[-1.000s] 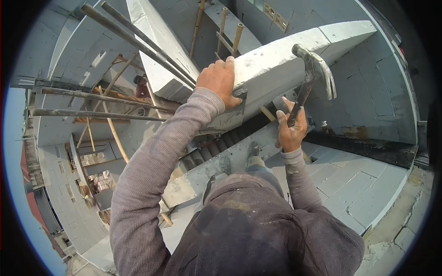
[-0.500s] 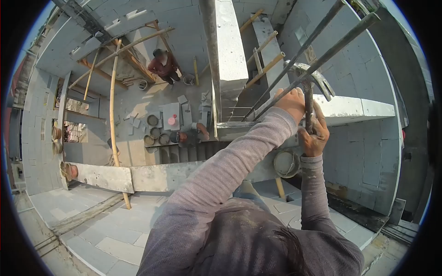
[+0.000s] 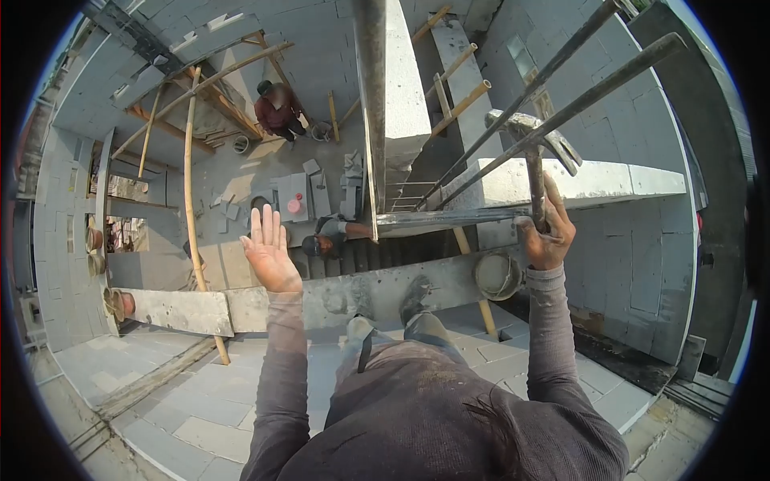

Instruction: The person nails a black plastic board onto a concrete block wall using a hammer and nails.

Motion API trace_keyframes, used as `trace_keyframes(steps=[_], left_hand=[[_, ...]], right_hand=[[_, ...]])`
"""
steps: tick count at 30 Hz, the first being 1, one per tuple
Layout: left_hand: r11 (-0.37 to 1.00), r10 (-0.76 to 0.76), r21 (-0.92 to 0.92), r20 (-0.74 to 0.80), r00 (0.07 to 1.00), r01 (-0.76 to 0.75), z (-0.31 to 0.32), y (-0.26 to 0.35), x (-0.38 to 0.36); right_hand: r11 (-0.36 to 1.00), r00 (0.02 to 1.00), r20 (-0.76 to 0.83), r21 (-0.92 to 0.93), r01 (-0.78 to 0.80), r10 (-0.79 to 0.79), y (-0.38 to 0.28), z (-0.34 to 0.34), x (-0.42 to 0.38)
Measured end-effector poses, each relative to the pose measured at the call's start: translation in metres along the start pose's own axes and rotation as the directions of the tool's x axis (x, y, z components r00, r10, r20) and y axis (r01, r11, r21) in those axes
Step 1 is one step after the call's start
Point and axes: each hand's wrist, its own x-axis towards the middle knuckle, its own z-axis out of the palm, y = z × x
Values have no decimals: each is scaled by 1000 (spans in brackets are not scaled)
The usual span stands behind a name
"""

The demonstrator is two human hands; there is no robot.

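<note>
My left hand [image 3: 273, 255] is held out over the lower floor, fingers spread and palm turned up, with nothing in it. My right hand [image 3: 549, 234] is closed round the handle of a claw hammer [image 3: 535, 180], whose head points up beside two long metal rods [image 3: 589, 80]. A flat metal bar [image 3: 457, 218] runs sideways and ends right by my right hand. Below that hand, a round bucket [image 3: 497, 275] stands on the plank [image 3: 321, 298] where my boots [image 3: 415, 298] rest.
Down on the floor, one person [image 3: 277, 108] stands at the back; another [image 3: 325, 238] is just below the plank, near the metal post [image 3: 370, 96]. Bamboo poles [image 3: 192, 176] prop the left side. A concrete beam [image 3: 593, 180] extends to the right.
My left hand has come away from the rods by the hammer and swung left, now open. My right hand stays on the hammer. The nearer person's arm has shifted toward the post.
</note>
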Motion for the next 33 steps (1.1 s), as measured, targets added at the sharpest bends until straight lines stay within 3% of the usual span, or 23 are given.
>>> trace_keyframes(steps=[2, 4, 6, 7, 9, 11, 12, 14, 17, 21, 23, 24, 25, 26, 27, 30, 33], left_hand=[[981, 127, 172, -255, 958, -85, -3, -25, 42], [982, 88, 169, -23, 996, -83, 31, -73, 57], [962, 132, 232, 77, 988, -146, 106, -155, 34], [963, 130, 230, 74, 989, -143, 104, -157, 33], [992, -76, -77, 246, 966, 98, 102, -160, 38], [870, -226, -302, 459, 859, 390, 93, -161, 37], [869, -230, -301, 457, 859, 393, 89, -166, 37], [919, -300, -97, 455, 838, 382, 83, -179, 46], [907, -370, -18, 444, 816, 421, 76, -180, 49], [909, -325, -94, 451, 831, 406, 90, -161, 40], [970, -190, -109, 215, 958, 217, 91, -153, 43], [976, -186, -58, 274, 944, 209, 79, -132, 49], [956, -292, -23, 8, 956, 292, 74, -110, 54], [971, -209, -137, -88, 974, 196, 23, -141, 83], [971, -211, -137, -86, 974, 198, 20, -171, 88], [908, -330, -144, 332, 884, 393, 50, -228, 90], [878, -380, -152, 354, 855, 453, 61, -229, 82]], right_hand=[[998, 999, -2, -53, 37, -38, -1, 1, 4], [998, 999, -8, -46, 35, -36, 0, 1, 4], [999, 1000, -5, -40, 27, -27, 4, 2, 0], [1000, 1000, -3, -7, 9, -9, 9, 0, -3], [1000, 1000, 1, 28, 4, -4, 16, -1, 1], [1000, 1000, 19, -1, -1, 1, 12, -2, -1], [1000, 1000, 22, -1, -5, 5, 9, -3, -2], [1000, 999, 30, -9, -27, 27, 4, -4, 2], [1000, 1000, 23, 0, 6, -6, 9, -3, 0], [996, 997, 20, -49, 70, -70, 10, -3, 2], [995, 998, 39, -76, 58, -55, 9, -5, 2], [995, 997, 38, -79, 64, -61, 10, -4, 4], [994, 997, 42, -86, 67, -64, 8, -5, 3], [993, 997, 43, -93, 70, -66, 9, -5, 3], [993, 997, 42, -95, 68, -64, 9, -6, 2], [993, 995, 35, -75, 94, -91, 11, -4, 3], [994, 995, 25, -58, 97, -96, 14, -4, 5]])
